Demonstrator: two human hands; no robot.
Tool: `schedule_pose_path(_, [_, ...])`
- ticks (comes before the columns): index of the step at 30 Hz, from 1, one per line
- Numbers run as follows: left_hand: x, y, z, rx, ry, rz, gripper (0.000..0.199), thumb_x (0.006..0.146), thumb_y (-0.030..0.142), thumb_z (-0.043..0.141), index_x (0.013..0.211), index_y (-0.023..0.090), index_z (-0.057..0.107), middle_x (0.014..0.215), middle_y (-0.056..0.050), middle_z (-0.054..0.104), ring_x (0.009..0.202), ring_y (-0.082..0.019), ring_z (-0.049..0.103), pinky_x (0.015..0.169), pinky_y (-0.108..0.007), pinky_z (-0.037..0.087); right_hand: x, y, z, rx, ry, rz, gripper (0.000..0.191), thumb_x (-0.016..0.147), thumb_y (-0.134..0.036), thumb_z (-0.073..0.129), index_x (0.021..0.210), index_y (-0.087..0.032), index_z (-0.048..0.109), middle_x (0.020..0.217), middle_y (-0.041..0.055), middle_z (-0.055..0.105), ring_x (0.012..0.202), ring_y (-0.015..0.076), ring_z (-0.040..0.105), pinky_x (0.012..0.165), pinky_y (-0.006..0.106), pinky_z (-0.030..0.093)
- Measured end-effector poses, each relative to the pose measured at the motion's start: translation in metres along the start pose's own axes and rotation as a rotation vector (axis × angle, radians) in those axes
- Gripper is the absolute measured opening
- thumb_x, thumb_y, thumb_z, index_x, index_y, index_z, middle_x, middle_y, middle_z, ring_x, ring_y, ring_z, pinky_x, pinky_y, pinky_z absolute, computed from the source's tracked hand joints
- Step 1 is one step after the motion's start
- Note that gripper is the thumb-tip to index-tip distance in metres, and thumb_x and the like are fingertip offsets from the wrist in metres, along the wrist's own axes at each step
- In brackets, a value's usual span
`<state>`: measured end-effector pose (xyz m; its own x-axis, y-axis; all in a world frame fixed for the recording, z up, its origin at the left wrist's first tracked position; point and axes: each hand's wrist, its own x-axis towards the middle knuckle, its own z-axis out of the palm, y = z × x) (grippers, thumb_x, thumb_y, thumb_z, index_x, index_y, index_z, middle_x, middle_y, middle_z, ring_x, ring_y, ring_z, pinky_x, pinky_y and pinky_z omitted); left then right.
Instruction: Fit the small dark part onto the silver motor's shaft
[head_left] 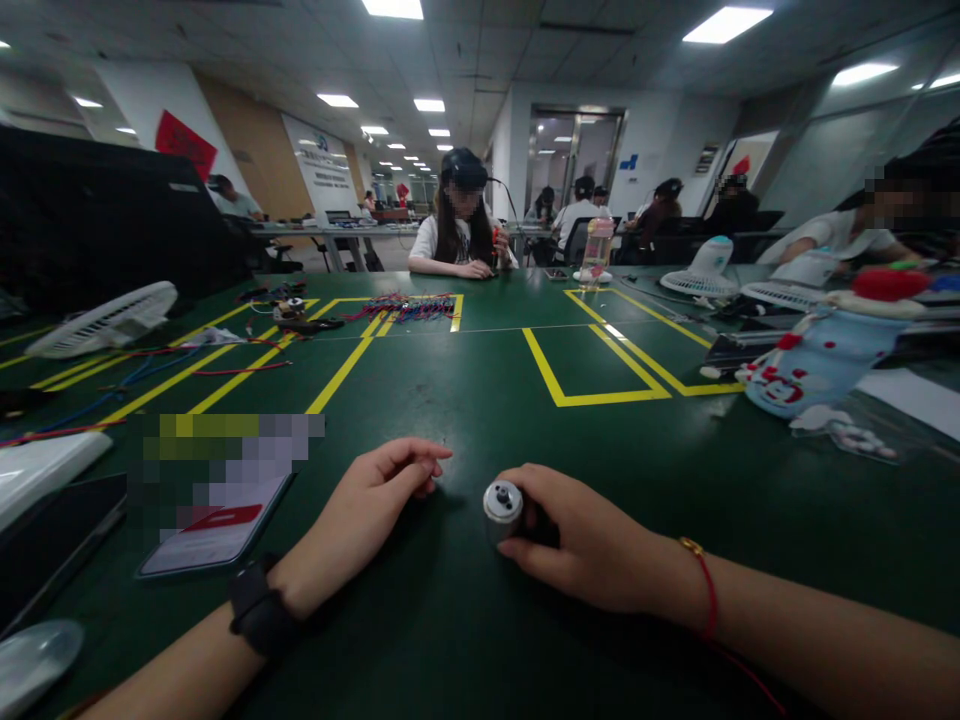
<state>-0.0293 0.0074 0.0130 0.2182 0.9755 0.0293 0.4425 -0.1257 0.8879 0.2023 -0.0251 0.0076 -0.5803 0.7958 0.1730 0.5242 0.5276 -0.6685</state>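
Note:
My right hand (574, 535) is wrapped around a small cylindrical metal motor (502, 510). The motor stands upright, its silver end with a central shaft and small dark holes facing up; the fingers partly hide its side. To the left, my left hand (397, 475) hovers over the green table with its index finger stretched out and the other fingers loosely curled. Nothing shows in that hand, and a gap separates it from the motor. A smartphone (217, 530) lies beside my left forearm.
Yellow tape lines (611, 399) mark the green table (450, 380). Bundled wires (412, 308) lie toward the back, with loose wires (247, 370) at left. A blue cup (825, 355) and white fans (701, 270) stand at right. Across the table sits a person (461, 225).

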Motion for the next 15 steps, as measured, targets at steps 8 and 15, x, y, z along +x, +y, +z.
schedule_pose_path(8, [-0.0012,-0.0023,0.0011,0.016,-0.032,0.015,0.022,0.087,0.029,0.051,0.101,0.021,0.066,0.080,-0.001,0.064,0.078,-0.019,0.062,0.072,-0.031,0.049,0.0011,-0.0005,-0.0003,-0.001,0.001,0.001,0.033,0.079,-0.019,0.064,0.110,-0.019,0.054,0.097,0.0045,0.059,0.079,0.0175,0.051,0.070,0.031,0.042])
schedule_pose_path(15, [-0.0037,0.0037,0.0030,0.068,-0.065,0.012,0.024,0.088,0.035,0.052,0.105,0.022,0.065,0.086,-0.001,0.067,0.080,-0.019,0.062,0.069,-0.030,0.047,0.0005,-0.0002,0.0003,-0.002,0.001,0.013,0.033,0.079,-0.020,0.064,0.110,-0.020,0.054,0.098,0.0047,0.058,0.079,0.0177,0.051,0.070,0.031,0.042])
